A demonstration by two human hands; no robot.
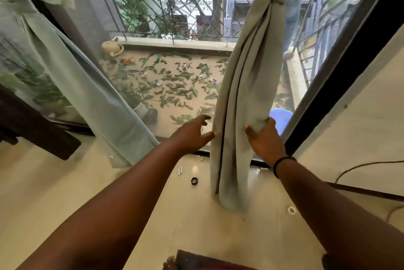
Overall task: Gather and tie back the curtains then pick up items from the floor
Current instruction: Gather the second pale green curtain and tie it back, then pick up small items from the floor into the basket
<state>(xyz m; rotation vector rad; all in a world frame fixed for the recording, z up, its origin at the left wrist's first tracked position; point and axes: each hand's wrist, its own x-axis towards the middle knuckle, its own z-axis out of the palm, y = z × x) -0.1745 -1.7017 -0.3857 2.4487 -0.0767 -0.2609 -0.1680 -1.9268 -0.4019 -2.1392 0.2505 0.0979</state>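
right curtain point(244, 94) is hanging straight ahead of both hands, already knotted up top, its long axis running near vertical from the knot down to the floor point(65, 193), tail end resting on the tiles btwn the two forearms. left curtain point(91, 86) is hanging well apart to the left, a tie looking cinched round it high up, so i'm judging the tie-back part as about done.

right hand point(265, 138) is gripping the right curtain's lower folds from the right side, fingers curling into the cloth, thumb lying on the front. left hand point(192, 135) is spreading wide, holding nothing, fingertips just touching the curtain's left edge. both are abt equally near the cloth; right is the one w/ actual hold.

floor items are lying below and nearer the person than the hands: black ring point(194, 181) and small white pieces point(179, 170) just left of the curtain tail, nearer the left arm; white ring point(291, 210) off to the right of the tail, nearer the right arm. next reach is prob going downward.
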